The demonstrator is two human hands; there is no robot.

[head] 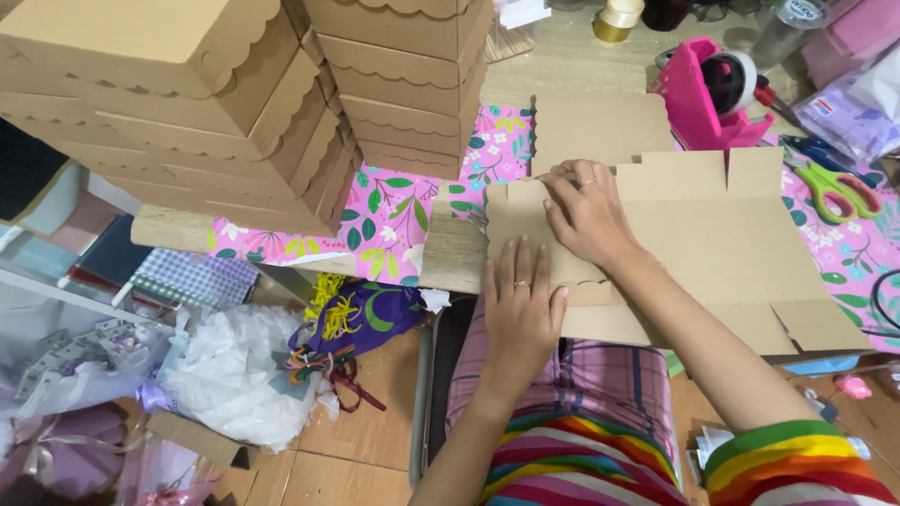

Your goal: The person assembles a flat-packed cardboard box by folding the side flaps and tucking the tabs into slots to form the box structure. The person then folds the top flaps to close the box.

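Cardboard sheet (694, 234): flat, unfolded, centre-right of frame on the table (450, 258).
Left hand (520, 305): open, palm pressing the sheet's near edge.
Right hand (586, 211): open, fingers flattening a folded flap.
Box stacks (234, 103): upper left.
Scissors (837, 190): far right.

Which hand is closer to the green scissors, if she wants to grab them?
Probably the right hand. It presses the flat cardboard sheet nearer the green scissors, which lie on the right side of the table. The left hand rests on the sheet's near left edge, farther away.
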